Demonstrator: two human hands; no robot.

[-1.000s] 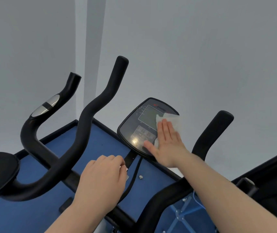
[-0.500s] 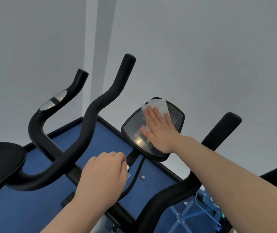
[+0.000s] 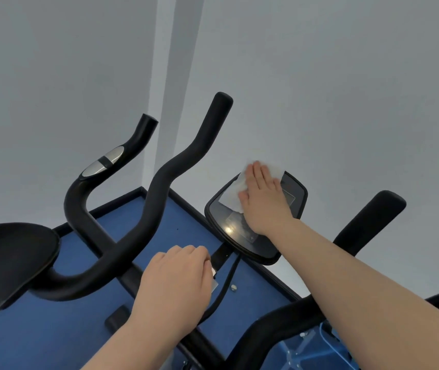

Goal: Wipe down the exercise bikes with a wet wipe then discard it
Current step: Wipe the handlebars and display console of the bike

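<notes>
Now | right hand (image 3: 262,201) flat, fingers straight, pressing wipe (image 3: 233,193) on console (image 3: 291,192) | left hand (image 3: 175,284) curled round bike stem, contents unclear | risk: wipe slipping off console edge, buttons pressed

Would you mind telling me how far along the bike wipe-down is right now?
Nothing can be confirmed as finished. In hand: the right hand presses the wet wipe flat on the console, while the left hand grips the centre of the handlebars. Left: other surfaces, possibly the neighbouring bike, then discarding the wipe.
</notes>
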